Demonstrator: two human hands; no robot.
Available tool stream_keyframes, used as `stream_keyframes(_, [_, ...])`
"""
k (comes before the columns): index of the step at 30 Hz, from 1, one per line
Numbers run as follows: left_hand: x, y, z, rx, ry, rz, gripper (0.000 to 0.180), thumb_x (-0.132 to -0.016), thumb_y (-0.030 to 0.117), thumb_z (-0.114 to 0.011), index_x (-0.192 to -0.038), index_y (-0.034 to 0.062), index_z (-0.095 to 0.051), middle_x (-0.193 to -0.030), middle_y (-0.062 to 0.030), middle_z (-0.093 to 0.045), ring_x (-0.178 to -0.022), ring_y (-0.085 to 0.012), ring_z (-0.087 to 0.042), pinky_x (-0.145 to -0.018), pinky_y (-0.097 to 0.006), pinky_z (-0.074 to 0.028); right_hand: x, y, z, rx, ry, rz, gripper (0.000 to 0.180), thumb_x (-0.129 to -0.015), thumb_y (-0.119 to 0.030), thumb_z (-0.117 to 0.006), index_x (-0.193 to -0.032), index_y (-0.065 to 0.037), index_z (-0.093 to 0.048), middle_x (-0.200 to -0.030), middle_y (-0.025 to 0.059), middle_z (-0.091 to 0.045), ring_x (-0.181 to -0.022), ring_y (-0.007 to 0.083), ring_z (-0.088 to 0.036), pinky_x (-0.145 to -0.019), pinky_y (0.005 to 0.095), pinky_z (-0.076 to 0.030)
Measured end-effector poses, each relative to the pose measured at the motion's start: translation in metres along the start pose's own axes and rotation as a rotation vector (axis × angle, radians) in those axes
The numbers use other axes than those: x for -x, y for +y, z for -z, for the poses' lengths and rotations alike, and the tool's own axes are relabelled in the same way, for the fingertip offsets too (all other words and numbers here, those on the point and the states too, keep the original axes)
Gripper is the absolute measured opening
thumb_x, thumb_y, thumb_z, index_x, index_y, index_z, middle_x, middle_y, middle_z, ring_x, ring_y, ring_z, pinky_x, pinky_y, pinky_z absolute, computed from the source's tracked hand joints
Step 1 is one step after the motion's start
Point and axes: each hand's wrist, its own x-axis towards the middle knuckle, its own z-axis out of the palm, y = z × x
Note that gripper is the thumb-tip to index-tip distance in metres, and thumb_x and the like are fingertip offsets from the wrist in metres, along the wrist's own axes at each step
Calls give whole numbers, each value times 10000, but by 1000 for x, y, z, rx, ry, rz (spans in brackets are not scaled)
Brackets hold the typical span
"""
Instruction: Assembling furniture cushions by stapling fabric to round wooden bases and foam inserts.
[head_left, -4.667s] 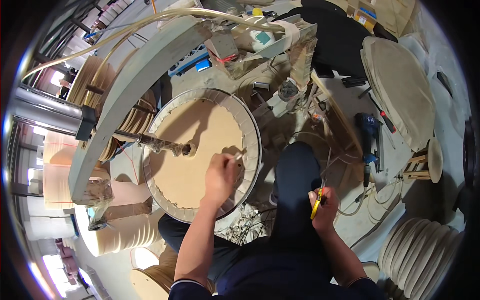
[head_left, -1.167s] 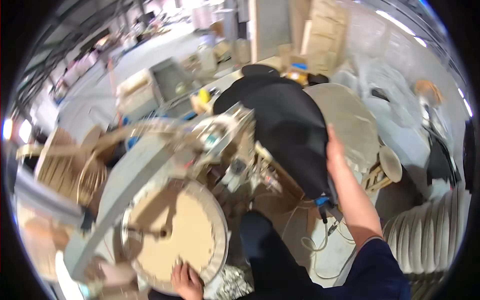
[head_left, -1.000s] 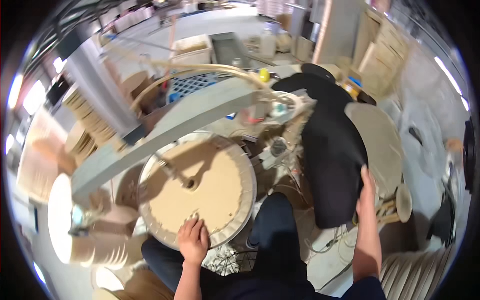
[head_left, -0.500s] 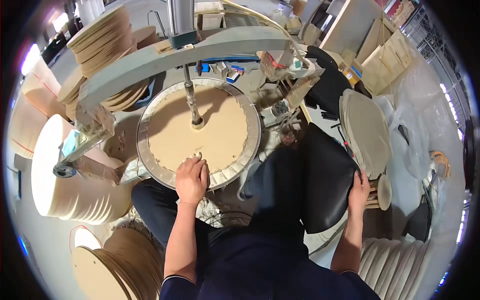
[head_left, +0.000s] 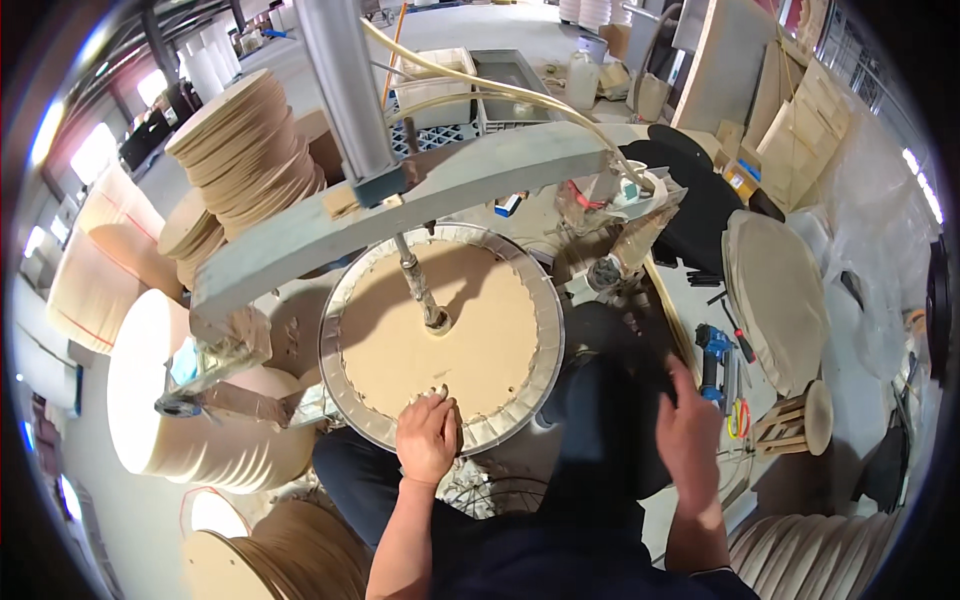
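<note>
A round tan board (head_left: 400, 350) lies inside a pale, pleated fabric border (head_left: 548, 345), ringed by a metal rim. A metal rod (head_left: 422, 290) comes down onto a small collar at the board's middle. My left hand (head_left: 427, 440) rests on the near edge of the board with fingers curled together; whether anything is pinched there is hidden. Over to the right, my right hand (head_left: 690, 430) is smeared by motion beside my dark trouser leg, and what it touches cannot be made out. Near it lie a blue air stapler (head_left: 713, 360), scissors (head_left: 738, 418) and a red-handled tool (head_left: 743, 343).
A grey curved beam (head_left: 420, 180) spans above the board, carrying a cylinder (head_left: 345, 90). Stacks of round boards (head_left: 240, 150) and white drums (head_left: 150, 390) stand left. At right are grey fabric pieces (head_left: 775, 300), black round pieces (head_left: 680, 200) and a small wooden stool (head_left: 800, 420).
My right hand has left the side of the black padded panel, which no longer shows plainly; the blue stapler and scissors are uncovered. The view has shifted, and my left hand stays at the board's edge.
</note>
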Motion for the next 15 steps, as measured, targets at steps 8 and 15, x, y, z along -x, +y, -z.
stream_keyframes(8, [-6, 1, -4, -39, -35, 19, 156, -877, 109, -763, -1028, 70, -774, -1107, -95, -740, -1049, -320, -689, -967, -446, -523, 20, -54, -65, -114, -237, 440, 711, -806, -128, -726, -1478, -12, -525, -775, 85, -705, -640, 275, -682, -606, 408, -521])
stream_keyframes(15, [-11, 5, 1, -17, -20, 9, 147, -876, 102, -767, -1020, 70, -770, -1094, -88, -734, -1046, -308, -685, -967, -434, -519, 9, -90, -49, -294, -105, 600, 808, -695, -61, -754, -1470, 14, -539, -729, 74, -638, -640, 266, -644, -644, 389, -508])
